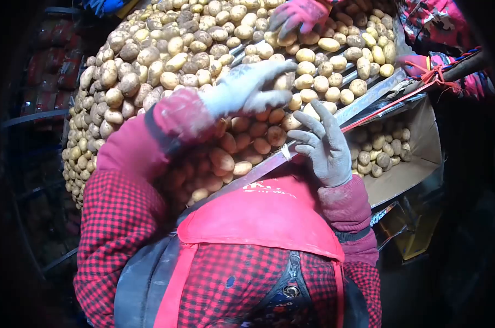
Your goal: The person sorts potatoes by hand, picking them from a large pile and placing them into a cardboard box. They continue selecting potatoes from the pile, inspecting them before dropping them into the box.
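Potatoes [165, 60] crowd the sorting table, where my left hand [247, 90] rests flat, my right hand [324, 145] hovers spread and empty at its near edge; I'd sweep gently.

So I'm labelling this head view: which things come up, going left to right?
Potato heap → left hand on the potatoes → right hand at the metal rail → cardboard box of potatoes → a co-worker's red-gloved hand.
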A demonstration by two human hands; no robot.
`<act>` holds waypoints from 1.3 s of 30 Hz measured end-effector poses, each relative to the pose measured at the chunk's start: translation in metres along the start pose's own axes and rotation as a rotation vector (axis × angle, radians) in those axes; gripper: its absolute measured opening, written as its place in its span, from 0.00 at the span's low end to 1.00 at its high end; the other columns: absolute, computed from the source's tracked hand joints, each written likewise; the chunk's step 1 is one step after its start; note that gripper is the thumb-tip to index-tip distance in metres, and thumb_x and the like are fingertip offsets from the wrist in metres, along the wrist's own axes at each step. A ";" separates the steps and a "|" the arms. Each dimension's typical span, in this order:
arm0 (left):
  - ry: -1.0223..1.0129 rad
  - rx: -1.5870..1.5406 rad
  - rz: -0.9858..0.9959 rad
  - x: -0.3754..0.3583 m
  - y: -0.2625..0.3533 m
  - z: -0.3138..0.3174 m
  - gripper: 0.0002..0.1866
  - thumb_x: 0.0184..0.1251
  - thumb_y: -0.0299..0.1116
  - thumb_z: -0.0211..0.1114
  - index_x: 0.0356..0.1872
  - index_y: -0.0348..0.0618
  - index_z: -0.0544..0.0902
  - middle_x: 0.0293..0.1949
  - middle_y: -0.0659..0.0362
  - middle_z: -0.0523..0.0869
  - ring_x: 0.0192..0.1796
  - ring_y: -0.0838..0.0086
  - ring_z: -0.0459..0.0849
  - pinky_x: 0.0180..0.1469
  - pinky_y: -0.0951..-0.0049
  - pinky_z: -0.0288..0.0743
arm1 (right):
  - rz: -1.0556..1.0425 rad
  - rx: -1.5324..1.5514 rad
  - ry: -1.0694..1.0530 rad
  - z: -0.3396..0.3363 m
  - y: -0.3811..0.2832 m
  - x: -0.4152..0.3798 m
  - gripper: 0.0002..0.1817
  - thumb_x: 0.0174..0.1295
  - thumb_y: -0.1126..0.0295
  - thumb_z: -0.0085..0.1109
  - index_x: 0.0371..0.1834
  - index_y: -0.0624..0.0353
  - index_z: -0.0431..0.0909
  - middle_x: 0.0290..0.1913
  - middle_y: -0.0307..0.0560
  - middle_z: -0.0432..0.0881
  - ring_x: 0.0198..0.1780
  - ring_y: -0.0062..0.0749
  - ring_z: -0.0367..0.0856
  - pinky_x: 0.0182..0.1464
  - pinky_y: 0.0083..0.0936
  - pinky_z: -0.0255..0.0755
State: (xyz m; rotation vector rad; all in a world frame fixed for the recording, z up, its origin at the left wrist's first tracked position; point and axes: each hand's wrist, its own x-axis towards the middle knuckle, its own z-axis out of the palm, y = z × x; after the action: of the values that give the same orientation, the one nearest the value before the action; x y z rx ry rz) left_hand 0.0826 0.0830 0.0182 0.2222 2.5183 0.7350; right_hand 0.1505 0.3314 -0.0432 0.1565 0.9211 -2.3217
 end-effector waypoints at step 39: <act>0.293 0.044 0.359 -0.032 0.053 0.038 0.36 0.57 0.47 0.80 0.64 0.41 0.80 0.48 0.48 0.88 0.47 0.57 0.88 0.52 0.61 0.82 | -0.081 0.206 -0.074 -0.038 0.025 -0.069 0.33 0.78 0.53 0.54 0.78 0.61 0.64 0.62 0.55 0.83 0.49 0.41 0.90 0.40 0.26 0.87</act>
State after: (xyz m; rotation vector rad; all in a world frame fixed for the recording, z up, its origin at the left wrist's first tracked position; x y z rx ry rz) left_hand 0.1302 0.1357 0.0328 0.6368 2.8100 0.9057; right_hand 0.2161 0.3780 -0.0636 0.1192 0.6626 -2.4774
